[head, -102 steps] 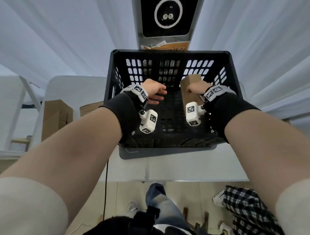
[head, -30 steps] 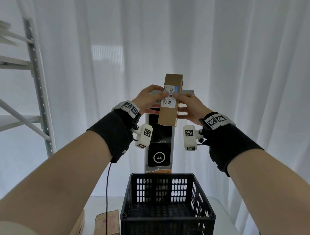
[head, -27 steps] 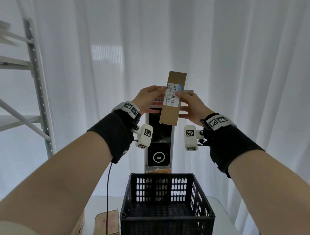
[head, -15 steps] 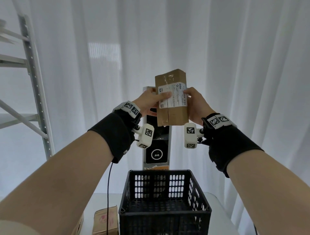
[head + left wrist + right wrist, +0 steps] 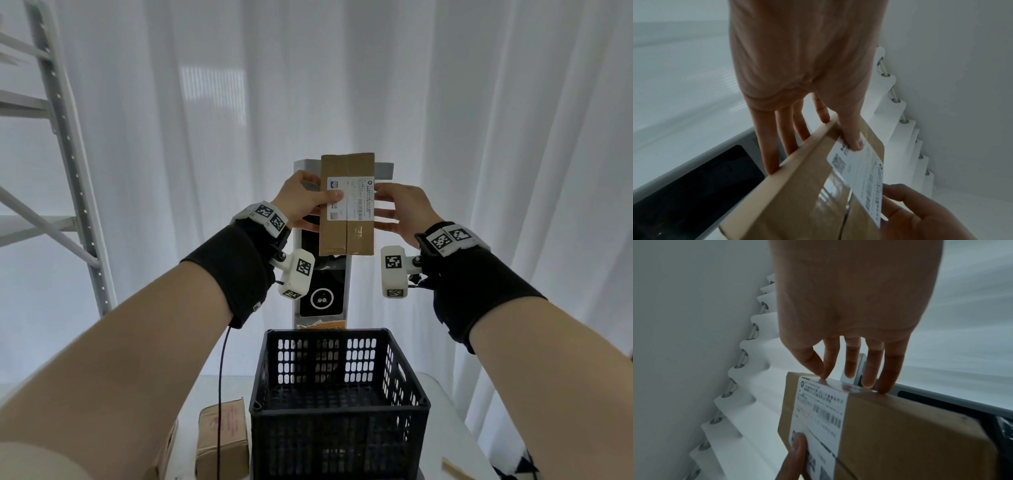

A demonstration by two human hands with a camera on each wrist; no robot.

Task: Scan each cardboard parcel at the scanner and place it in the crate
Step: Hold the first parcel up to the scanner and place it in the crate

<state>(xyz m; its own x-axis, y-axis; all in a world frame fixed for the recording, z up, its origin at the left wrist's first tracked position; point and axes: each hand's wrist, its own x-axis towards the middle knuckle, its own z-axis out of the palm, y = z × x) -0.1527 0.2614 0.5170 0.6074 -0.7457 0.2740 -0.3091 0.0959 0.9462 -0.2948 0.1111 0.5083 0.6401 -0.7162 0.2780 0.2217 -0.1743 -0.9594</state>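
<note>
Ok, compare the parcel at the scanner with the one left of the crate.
The held parcel is up before the scanner, pinched by the left hand, right hand touching its edge; the table parcel lies beside the crate. The held parcel stands on end, the table parcel flat. The held parcel shows a white barcode label, the table parcel red print. Both are brown cardboard.

Backlit by daylight through the white curtain point(image 5: 212, 102), dim and grey in front, bent near the edges, darker and blurred close up in wrist views.
</note>
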